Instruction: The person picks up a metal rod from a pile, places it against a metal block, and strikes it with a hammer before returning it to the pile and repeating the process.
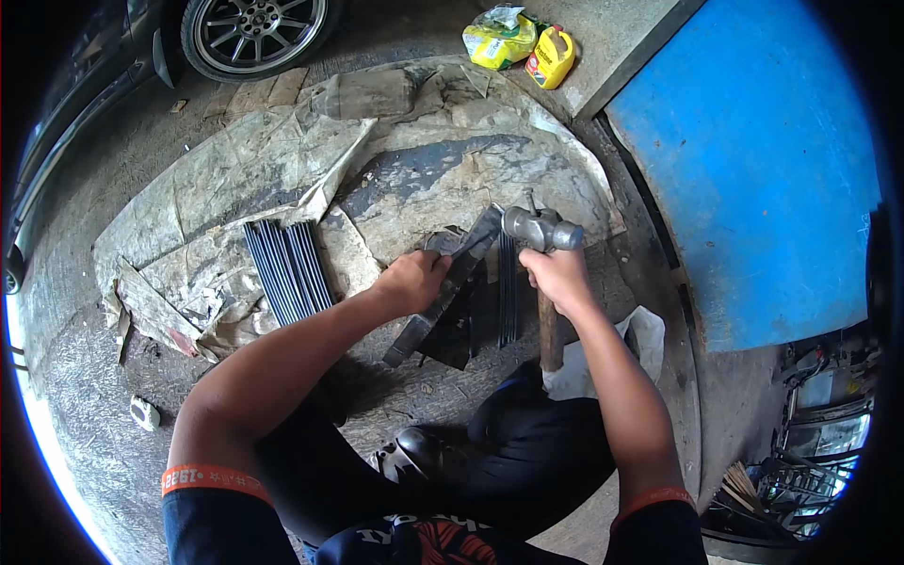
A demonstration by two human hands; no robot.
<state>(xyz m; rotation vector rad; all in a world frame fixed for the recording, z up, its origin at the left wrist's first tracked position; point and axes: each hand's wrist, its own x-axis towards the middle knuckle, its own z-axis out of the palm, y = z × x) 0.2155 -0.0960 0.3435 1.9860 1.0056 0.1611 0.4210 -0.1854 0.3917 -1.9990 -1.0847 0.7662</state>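
Note:
My right hand point(557, 279) is wrapped round the wooden handle of a hammer point(549, 330), close under its metal head, which is raised near the upper end of a dark metal bar. That metal bar point(443, 299) lies slantwise in front of me. My left hand point(414, 281) has its fingers closed at the bar, holding something thin and dark against it; the far end of that piece is hard to make out. A bundle of dark rods point(287, 273) lies left of my left hand. More thin rods point(508, 301) lie between the bar and the hammer handle.
Worn sacking point(235, 160) covers the ground ahead. A blue panel point(753, 169) stands at the right. Beyond the sacking are a yellow jug point(551, 58), a yellow bag point(497, 40) and a car wheel point(252, 30). Metal parts point(819, 443) are heaped at the lower right.

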